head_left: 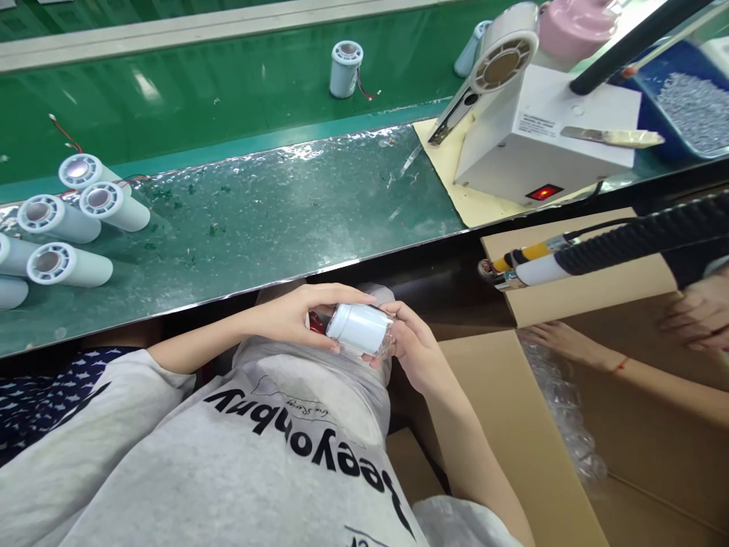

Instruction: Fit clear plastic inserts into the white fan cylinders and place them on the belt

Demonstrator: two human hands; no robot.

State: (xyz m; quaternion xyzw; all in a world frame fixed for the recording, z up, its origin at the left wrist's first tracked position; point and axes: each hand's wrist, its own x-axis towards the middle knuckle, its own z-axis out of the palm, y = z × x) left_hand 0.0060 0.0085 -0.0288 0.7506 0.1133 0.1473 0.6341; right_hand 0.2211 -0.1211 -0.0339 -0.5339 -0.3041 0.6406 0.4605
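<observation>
A light blue cylinder (358, 328) lies sideways between both hands above my lap, with clear plastic around its right end. My left hand (293, 313) wraps the cylinder's left end, fingers over its top and thumb below. Something dark red shows beside that palm. My right hand (414, 346) grips the right end, its fingers curled round the clear plastic. Both hands are just in front of the bench edge.
Several blue cylinders (71, 264) stand on the green bench (273, 220) at left; another (344, 72) stands farther back. A white box (547, 144) with a lit red switch is at right. Another person's hand (561, 340) reaches into a carton (495, 395) holding clear plastic pieces (561, 403).
</observation>
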